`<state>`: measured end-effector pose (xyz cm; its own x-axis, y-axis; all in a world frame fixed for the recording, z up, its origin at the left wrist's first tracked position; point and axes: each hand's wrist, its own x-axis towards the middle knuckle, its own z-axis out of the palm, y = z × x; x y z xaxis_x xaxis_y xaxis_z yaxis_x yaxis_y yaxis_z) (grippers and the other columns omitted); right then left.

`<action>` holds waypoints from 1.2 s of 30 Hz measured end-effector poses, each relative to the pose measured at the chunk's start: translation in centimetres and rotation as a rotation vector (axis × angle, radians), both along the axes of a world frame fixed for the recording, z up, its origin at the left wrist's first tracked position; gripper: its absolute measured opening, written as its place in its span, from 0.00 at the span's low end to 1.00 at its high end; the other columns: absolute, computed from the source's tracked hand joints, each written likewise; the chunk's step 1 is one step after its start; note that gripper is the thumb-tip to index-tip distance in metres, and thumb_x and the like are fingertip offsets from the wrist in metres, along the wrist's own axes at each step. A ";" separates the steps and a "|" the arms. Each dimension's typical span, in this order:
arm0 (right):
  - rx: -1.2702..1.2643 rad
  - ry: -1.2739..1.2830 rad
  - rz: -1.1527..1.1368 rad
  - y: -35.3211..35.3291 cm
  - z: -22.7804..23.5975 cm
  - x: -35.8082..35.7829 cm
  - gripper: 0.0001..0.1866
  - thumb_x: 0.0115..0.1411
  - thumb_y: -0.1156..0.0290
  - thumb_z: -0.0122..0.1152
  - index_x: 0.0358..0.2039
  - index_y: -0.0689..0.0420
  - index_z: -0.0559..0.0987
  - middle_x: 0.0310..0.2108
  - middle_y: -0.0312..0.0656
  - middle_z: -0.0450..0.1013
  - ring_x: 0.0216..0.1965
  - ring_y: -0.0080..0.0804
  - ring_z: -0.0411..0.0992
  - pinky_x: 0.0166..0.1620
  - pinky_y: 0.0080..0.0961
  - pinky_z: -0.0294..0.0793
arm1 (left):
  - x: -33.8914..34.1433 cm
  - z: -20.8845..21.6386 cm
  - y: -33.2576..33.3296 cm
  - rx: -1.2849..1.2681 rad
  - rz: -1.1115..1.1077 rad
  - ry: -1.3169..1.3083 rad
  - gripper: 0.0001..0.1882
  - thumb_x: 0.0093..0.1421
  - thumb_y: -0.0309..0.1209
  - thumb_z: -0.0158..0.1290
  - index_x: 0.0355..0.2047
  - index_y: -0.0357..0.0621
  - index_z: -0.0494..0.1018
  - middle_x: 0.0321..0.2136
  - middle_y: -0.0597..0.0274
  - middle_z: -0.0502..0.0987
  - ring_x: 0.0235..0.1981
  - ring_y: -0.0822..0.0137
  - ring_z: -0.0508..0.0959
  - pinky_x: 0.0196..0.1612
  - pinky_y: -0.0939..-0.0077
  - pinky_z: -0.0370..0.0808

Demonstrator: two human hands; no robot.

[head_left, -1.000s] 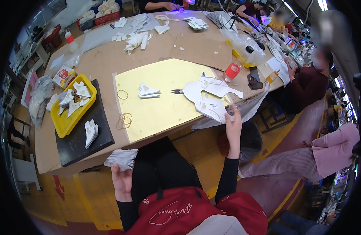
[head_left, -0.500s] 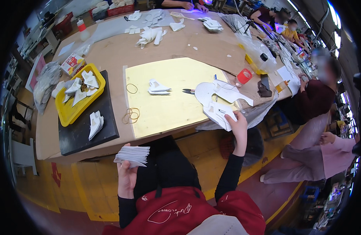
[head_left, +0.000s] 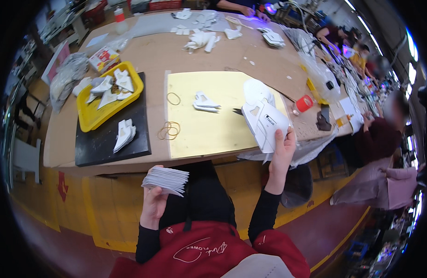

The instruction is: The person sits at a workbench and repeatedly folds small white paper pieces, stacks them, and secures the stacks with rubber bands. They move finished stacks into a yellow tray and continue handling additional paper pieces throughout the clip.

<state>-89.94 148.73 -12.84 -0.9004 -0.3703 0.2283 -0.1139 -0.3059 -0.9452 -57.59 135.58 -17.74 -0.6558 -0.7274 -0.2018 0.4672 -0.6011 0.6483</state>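
My left hand (head_left: 154, 207) is closed around a thick stack of thin white cut pieces (head_left: 168, 180), held low in front of my lap. My right hand (head_left: 284, 152) pinches the lower right edge of a flat white shaped piece (head_left: 265, 121) with a small cutout and a dark printed mark. That piece is tilted above the right part of a pale yellow sheet (head_left: 199, 136). Behind it shows a rounded white piece (head_left: 256, 91). Dark pointed tool tips (head_left: 237, 111) poke out beside it, the rest hidden. A small pile of white pieces (head_left: 205, 102) lies mid-sheet.
Rubber bands (head_left: 169, 131) lie at the sheet's left. Further left, a yellow tray (head_left: 94, 123) of white pieces rests on a black board (head_left: 102, 150), with another white stack (head_left: 125, 135). A red-labelled bottle (head_left: 304, 103) stands right. Other people work around the table.
My right hand has raised the printed white piece off the table and tilted it up. My left hand still holds its stack. The view has shifted slightly.
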 end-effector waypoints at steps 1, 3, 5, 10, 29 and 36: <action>-0.040 -0.007 0.024 -1.4 -0.1 0.8 0.12 0.68 0.74 0.55 0.49 0.65 0.71 0.41 0.39 0.75 0.42 0.19 0.70 0.47 0.18 0.69 | 0.0 0.1 0.0 -0.021 0.013 -0.030 0.42 0.47 0.33 0.69 0.61 0.42 0.61 0.53 0.55 0.72 0.56 0.62 0.73 0.59 0.68 0.71; 0.222 0.094 0.067 -3.2 -1.8 1.4 0.20 0.64 0.74 0.59 0.54 0.66 0.68 0.49 0.45 0.72 0.50 0.29 0.69 0.55 0.26 0.67 | -0.1 0.6 -0.1 -0.055 0.021 -0.071 0.42 0.46 0.33 0.69 0.60 0.43 0.63 0.52 0.58 0.73 0.55 0.64 0.74 0.58 0.70 0.72; 0.624 0.436 -0.156 -4.1 -3.0 2.8 0.28 0.59 0.75 0.63 0.58 0.67 0.66 0.52 0.50 0.69 0.54 0.38 0.67 0.58 0.32 0.64 | 0.1 1.2 -0.4 -0.087 0.023 -0.097 0.41 0.44 0.30 0.70 0.59 0.42 0.64 0.50 0.60 0.74 0.53 0.65 0.75 0.57 0.71 0.72; 0.328 0.421 0.402 -4.8 -1.0 9.3 0.38 0.51 0.69 0.70 0.62 0.63 0.66 0.56 0.48 0.68 0.55 0.39 0.66 0.58 0.34 0.63 | 0.5 1.4 -1.6 -0.550 0.067 -0.368 0.35 0.46 0.23 0.69 0.55 0.37 0.68 0.48 0.62 0.73 0.51 0.70 0.75 0.53 0.74 0.74; -0.403 -0.374 0.694 -10.4 -5.8 16.8 0.35 0.61 0.51 0.63 0.60 0.56 0.59 0.61 0.47 0.61 0.61 0.40 0.61 0.63 0.40 0.62 | -7.3 2.6 -1.3 -1.016 0.275 -0.376 0.34 0.57 0.30 0.58 0.61 0.39 0.57 0.57 0.47 0.65 0.60 0.50 0.67 0.63 0.62 0.63; 0.026 0.199 0.613 -13.0 -2.9 12.3 0.38 0.64 0.61 0.59 0.68 0.59 0.53 0.69 0.49 0.52 0.68 0.44 0.54 0.68 0.38 0.53 | -7.8 2.3 -6.9 -1.222 0.178 -0.524 0.36 0.59 0.32 0.58 0.63 0.36 0.53 0.57 0.41 0.63 0.60 0.45 0.65 0.62 0.59 0.62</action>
